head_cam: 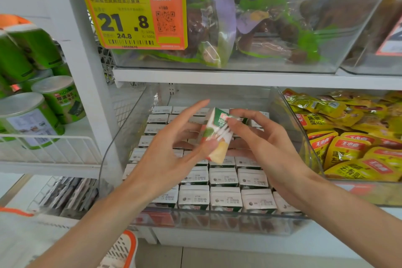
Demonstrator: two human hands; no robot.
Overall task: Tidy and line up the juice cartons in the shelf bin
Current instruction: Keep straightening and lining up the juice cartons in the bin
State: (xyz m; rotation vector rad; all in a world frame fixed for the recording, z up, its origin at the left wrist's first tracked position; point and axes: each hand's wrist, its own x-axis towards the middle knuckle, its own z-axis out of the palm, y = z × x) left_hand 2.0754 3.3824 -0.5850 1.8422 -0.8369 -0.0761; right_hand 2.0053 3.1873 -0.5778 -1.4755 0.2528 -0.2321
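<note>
**One head-worn view, close over the bin**

The only camera, wide-angle and worn on the head, faces forward and down into the clear plastic shelf bin (217, 223) at lower centre. It is near: the left hand (171, 159) and right hand (267, 148), entering from the bottom edge, fill mid-frame.

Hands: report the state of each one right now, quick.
Left hand: open, fingers spread, thumb touching the juice carton.
Right hand: holding the juice carton, fingers curled on its top.
</note>
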